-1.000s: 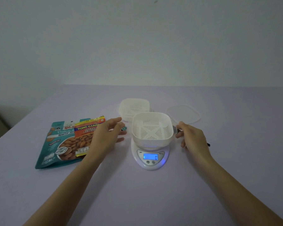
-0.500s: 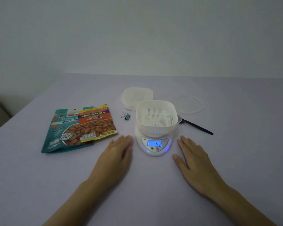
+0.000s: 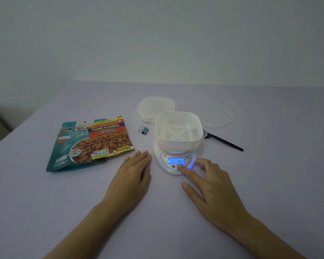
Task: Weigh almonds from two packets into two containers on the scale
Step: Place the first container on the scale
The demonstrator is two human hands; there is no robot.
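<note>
scale (image 3: 175,161) lying just ahead of right hand (image 3: 211,191), forefinger seemingly touching a button | left hand (image 3: 133,176) lying flat, fingers together | packets (image 3: 94,141): two | containers (image 3: 179,131): two

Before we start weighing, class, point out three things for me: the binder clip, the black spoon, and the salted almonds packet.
binder clip (image 3: 143,129), head view, on its teal body.
black spoon (image 3: 225,142), head view, midway along the handle.
salted almonds packet (image 3: 108,137), head view, on the printed front among the pictured almonds.
</note>
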